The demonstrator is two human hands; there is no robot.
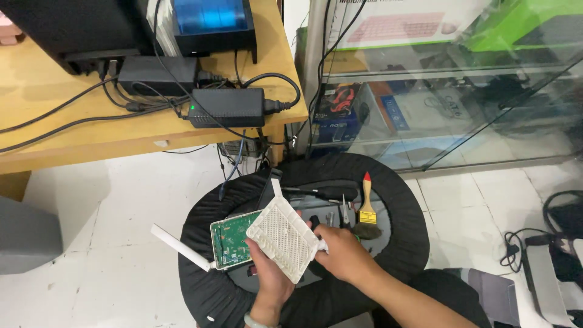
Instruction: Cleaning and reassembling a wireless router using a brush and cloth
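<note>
The left hand [270, 273] comes up from the bottom edge of the view and grips an opened white router [234, 240], fingers wrapped under it so the green circuit board [231, 238] faces up, with one white antenna [179, 246] sticking out toward the left. The right hand [340, 250] is closed on the lower right corner of the white cover [284, 237], a flat grid-patterned panel that lies tilted over the right half of the board, touching it. Both are held above a round black tray [401, 200] on the white tiled floor. Inside the tray, near its right rim, lies a paintbrush [366, 209] with a wooden handle and red tip, and just left of it a pair of pliers [344, 212]. Above the tray, at the front edge of a wooden desk [91, 140], sit two black power adapters [228, 106] with tangled cables, the nearer one close to the desk's right corner
</note>
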